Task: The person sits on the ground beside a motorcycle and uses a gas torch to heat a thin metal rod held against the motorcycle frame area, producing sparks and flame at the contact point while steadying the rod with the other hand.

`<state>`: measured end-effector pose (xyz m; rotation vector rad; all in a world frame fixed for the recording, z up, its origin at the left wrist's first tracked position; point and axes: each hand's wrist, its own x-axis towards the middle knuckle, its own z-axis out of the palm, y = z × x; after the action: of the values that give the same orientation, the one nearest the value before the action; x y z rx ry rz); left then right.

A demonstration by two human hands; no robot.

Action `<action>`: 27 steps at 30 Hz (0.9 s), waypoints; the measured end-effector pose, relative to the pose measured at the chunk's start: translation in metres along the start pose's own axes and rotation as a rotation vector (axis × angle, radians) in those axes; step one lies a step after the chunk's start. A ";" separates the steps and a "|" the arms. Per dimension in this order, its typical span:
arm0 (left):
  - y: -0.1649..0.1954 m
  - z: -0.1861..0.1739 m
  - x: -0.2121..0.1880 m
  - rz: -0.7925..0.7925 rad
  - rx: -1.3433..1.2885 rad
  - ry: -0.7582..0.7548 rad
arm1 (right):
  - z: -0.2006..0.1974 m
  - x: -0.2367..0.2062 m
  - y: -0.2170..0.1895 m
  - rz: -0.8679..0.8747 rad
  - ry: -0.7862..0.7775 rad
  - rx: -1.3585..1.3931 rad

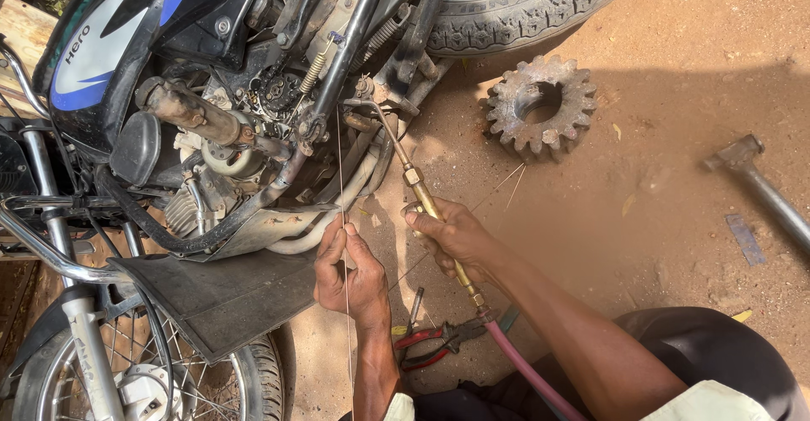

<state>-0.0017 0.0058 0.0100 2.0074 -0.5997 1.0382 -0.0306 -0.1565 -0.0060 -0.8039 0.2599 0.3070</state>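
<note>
Gripping a brass torch (426, 206) in the right hand (451, 235), fingers wrapped round its stiff, rigid tube, tip near the motorcycle frame (337, 75). Left hand (350, 273) pinches a thin filler rod (341, 176): light, springy, best held low.

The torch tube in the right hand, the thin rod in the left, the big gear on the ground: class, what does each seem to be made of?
Torch tube: likely brass, yellow shine, hex fittings. Thin rod: probably bare metal wire, thin, straight, pale. Gear: seemingly steel or iron, dull brown, rusty and dusty. Right hand grips the tube; left hand pinches the rod.
</note>
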 end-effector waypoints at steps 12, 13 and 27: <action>0.001 -0.004 -0.001 -0.011 0.040 0.014 | 0.006 0.002 0.006 -0.023 0.203 -0.183; 0.001 -0.004 -0.001 -0.016 0.040 0.015 | 0.005 0.004 0.007 -0.021 0.195 -0.189; 0.025 -0.037 0.020 -0.058 0.019 -0.155 | -0.008 0.015 0.025 -0.098 0.080 -0.123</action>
<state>-0.0250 0.0206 0.0504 2.1226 -0.6110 0.8625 -0.0269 -0.1430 -0.0331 -0.9484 0.2779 0.1997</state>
